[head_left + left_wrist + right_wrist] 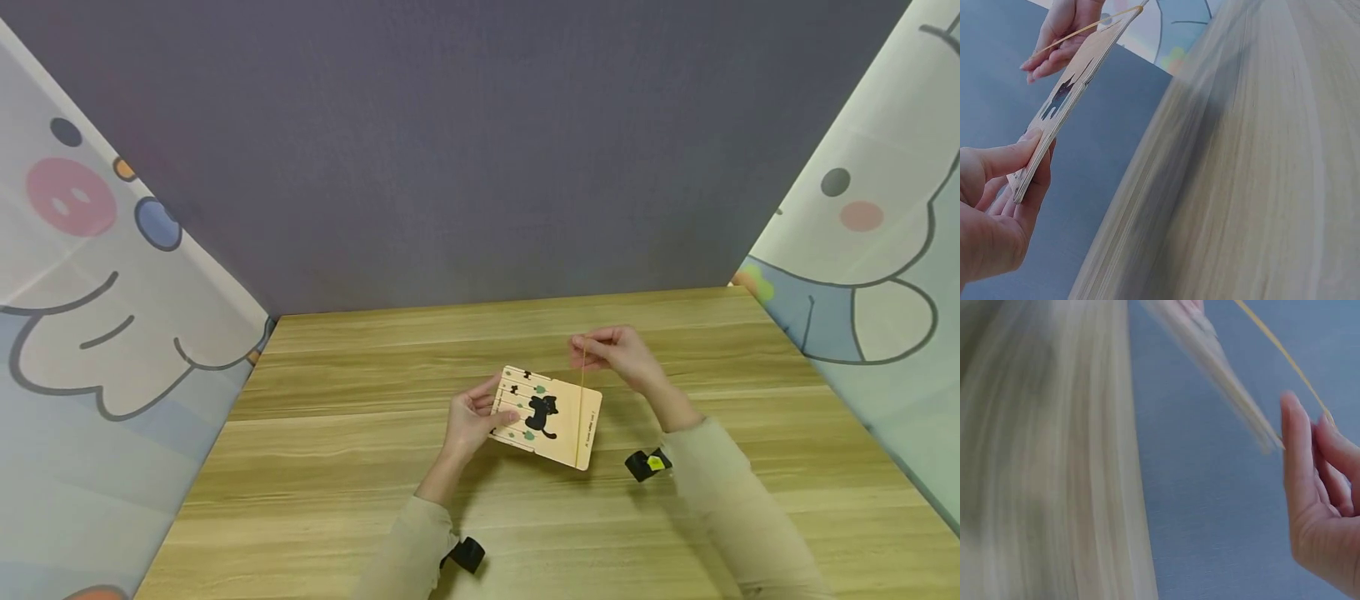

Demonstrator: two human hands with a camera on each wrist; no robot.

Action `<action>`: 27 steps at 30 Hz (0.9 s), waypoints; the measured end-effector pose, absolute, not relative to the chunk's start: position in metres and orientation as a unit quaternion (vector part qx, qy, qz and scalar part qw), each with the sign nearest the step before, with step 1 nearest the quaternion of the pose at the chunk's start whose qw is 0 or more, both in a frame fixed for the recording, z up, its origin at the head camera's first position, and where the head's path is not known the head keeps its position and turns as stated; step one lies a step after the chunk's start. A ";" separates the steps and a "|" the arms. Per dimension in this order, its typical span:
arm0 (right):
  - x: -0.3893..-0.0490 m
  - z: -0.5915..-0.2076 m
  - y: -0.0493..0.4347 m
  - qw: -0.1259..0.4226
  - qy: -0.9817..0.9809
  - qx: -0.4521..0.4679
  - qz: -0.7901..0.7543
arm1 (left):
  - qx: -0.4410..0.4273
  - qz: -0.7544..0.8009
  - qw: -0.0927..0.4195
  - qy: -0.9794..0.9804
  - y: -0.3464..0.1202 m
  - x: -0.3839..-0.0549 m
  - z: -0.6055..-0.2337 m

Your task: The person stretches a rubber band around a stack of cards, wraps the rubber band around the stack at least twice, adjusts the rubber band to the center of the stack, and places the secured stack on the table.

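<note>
Wooden boards (562,433), thin ones stacked in layers going by the left wrist view, are up off the table (352,475), a bit right of centre in the scene, tilted, with a black cat print (542,415) facing the head camera. There are little green leaf shapes and thin lines printed around the cat too, plus a line of small text by the right end that's too tiny for me to read.

Left hand (471,423) has a grip on the left end, thumb on the printed face and the other fingers round behind. Right hand (618,354) is just past the far edge, pinching a thin tan elastic band (581,417) between its fingertips. The band is pulled straight, crossing the printed face near the right end and reaching the near edge.

Both arms are in pale sleeves, and a black object (468,554) sits by the left one, with another black piece (640,467) carrying a yellow-green mark by the right. Far side is a dark grey panel (480,167), and cartoon-printed sheets hang left (150,333) and right (885,275). Right wrist view's pretty blurry on the boards.
</note>
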State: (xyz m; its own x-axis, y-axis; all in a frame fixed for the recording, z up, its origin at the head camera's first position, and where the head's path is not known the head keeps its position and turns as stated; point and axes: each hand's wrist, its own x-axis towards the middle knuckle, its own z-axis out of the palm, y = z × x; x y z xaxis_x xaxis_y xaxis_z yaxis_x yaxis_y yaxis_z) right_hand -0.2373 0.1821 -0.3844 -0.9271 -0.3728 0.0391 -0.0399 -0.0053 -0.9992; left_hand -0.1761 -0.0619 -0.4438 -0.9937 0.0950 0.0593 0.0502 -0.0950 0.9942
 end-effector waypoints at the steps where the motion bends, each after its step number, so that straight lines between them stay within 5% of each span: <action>1: -0.235 -0.378 0.182 0.142 0.696 -0.139 -0.690 | 0.053 0.737 0.015 0.674 -0.062 -0.176 -0.444; 10: -0.240 -0.365 0.192 0.272 0.705 -0.104 -0.646 | 0.059 0.751 0.025 0.657 -0.063 -0.175 -0.445; 27: -0.240 -0.353 0.203 0.366 0.586 -0.202 -0.694 | 0.077 0.758 0.039 0.647 -0.063 -0.173 -0.443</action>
State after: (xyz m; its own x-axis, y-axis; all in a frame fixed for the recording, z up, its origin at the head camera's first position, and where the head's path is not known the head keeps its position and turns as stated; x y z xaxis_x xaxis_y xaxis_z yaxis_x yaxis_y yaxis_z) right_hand -0.2403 0.2026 -0.3532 -0.6502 -0.7450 -0.1491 0.2715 -0.0446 -0.9614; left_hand -0.1726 -0.0631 -0.4433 -0.9852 0.1580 0.0665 0.0409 -0.1600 0.9863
